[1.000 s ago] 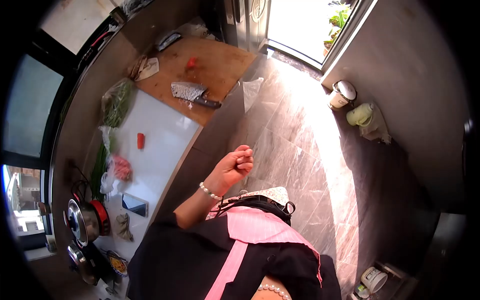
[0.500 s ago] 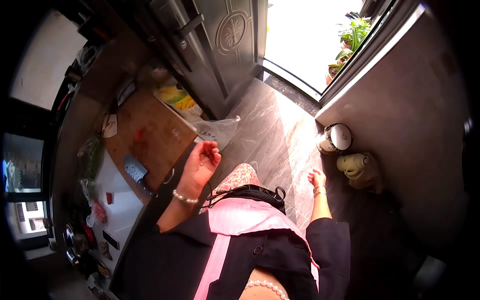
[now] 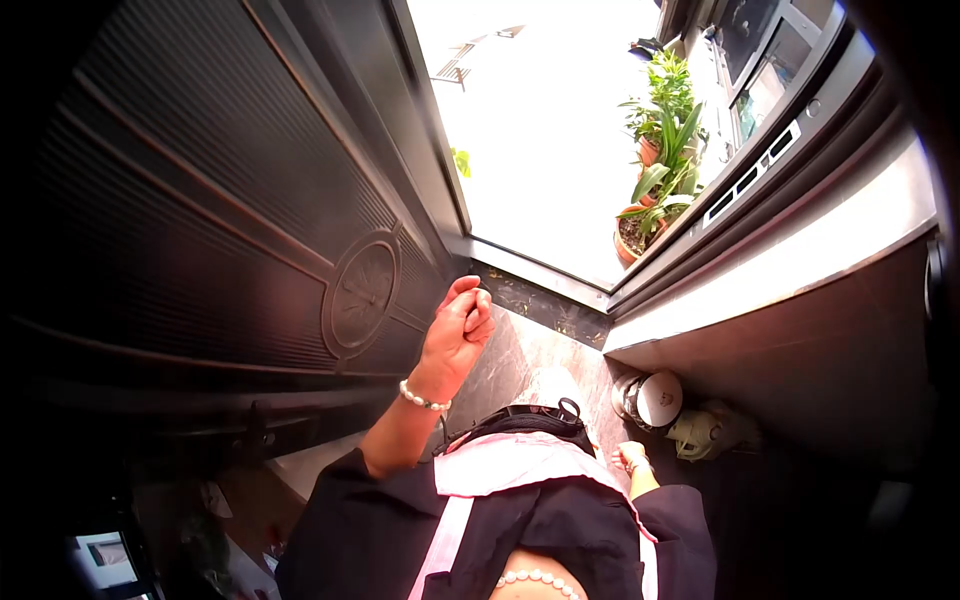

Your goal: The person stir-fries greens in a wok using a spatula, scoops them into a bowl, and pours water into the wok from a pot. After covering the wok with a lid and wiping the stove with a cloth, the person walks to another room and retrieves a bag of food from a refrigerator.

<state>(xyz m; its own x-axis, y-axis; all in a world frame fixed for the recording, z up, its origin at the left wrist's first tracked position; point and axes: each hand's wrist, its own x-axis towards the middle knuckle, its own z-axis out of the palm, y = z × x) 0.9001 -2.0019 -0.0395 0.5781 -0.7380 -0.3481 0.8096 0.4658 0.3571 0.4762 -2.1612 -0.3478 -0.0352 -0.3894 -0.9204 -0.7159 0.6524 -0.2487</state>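
Note:
My left hand point(image 3: 462, 325) is raised ahead of my body, its fingers curled in and nothing seen in them. A pearl bracelet point(image 3: 424, 398) circles that wrist. It is nearest to the dark panelled door point(image 3: 365, 295), which stands ajar on the left; I see a gap between hand and door on its side, but contact cannot be judged. Lower down on the right, my right hand point(image 3: 630, 457) hangs by my side with bent fingers, small in view and holding nothing visible. A pink apron point(image 3: 520, 462) and a black strap bundle point(image 3: 515, 418) are at my waist.
Ahead is a bright doorway with a dark stone sill point(image 3: 540, 302). Potted plants point(image 3: 660, 190) stand outside to the right. Against the right wall are a white-lidded container point(image 3: 658, 398) and a pale bundle point(image 3: 710, 432). A dim counter with a brown board point(image 3: 262, 500) is at lower left.
I have moved forward towards the doorway. The door now fills the left side, and the counter with its board and cleaver has slid down and back. My left hand's fingers have curled more.

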